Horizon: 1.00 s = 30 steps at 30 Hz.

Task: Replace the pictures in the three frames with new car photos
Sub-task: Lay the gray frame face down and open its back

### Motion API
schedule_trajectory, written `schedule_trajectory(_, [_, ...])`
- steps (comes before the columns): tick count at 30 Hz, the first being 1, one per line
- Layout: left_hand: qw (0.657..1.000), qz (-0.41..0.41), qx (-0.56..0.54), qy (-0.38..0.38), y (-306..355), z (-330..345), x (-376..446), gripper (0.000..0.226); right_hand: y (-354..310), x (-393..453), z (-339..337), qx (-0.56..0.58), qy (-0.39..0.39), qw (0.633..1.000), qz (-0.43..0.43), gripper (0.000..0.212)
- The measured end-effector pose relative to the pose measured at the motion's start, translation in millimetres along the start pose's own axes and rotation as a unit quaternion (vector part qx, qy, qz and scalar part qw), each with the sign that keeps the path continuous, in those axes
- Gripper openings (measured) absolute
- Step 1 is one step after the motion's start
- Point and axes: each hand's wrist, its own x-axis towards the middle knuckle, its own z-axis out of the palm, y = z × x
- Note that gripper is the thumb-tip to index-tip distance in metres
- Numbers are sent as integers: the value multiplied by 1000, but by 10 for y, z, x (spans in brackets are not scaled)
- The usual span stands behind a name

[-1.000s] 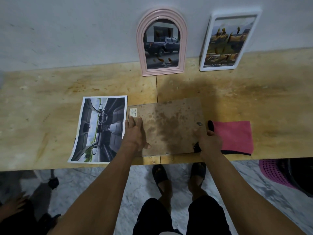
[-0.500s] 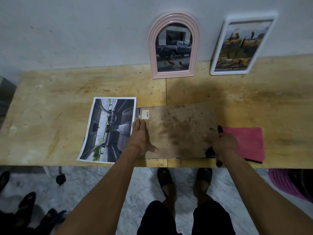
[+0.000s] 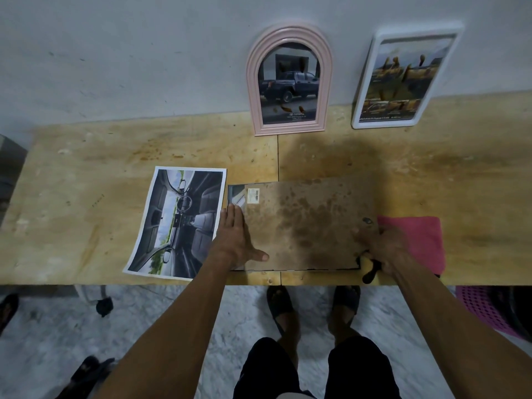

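- backing board [image 3: 305, 223] lies face-down at the table's [image 3: 86, 197] near edge, long axis running left to right, between my two hands.
- left hand [image 3: 234, 240] is flat and released, fingers straight, pressing on the board's left end where a strip of the old picture [image 3: 236, 195] peeks out beside the barcode sticker [image 3: 253, 195].
- right hand [image 3: 380, 249] is curled at the board's right near corner, grasping the edge there as far as i can judge; a dark piece [image 3: 371, 272] shows under it, too blurred to name.
- new car photo [image 3: 175, 220], a cabin interior print, lies just beside the left hand, long axis pointing away from me, so the left is the nearer hand for it.
- pink cloth [image 3: 414, 240] sits right of the board, partly under my right wrist.
- pink arched frame [image 3: 289, 82] and white frame [image 3: 403, 79] lean on the wall, well apart from the board, both holding pictures.
- my read: the board needs lifting off from the right.
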Motion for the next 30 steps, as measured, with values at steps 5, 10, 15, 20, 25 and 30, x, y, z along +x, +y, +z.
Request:
schedule_trajectory(5, [998, -6, 60, -18, -55, -4, 0, 161, -66, -75, -14, 20, 11, 1000, 9, 33])
schedule_trajectory(10, [994, 1, 97, -51, -139, -1, -3, 173, -158, -259, -280, 132, -60, 989, 26, 22])
schedule_trajectory(15, [995, -18, 84, -51, -121, 17, -6, 176, -147, -355, -382, 185, -51, 981, -23, 28])
schedule_trajectory(20, [993, -18, 109, -41, -108, 50, -24, 175, -65, -363, -425, 230, 4, 973, -22, 26])
schedule_trajectory(25, [990, -21, 133, -39, -113, 66, -36, 173, -176, -419, -569, 288, 31, 956, -49, 7])
schedule_trajectory(30, [981, -14, 192, -19, -29, 68, -147, 159, -185, -520, -557, 333, 37, 941, -43, 10])
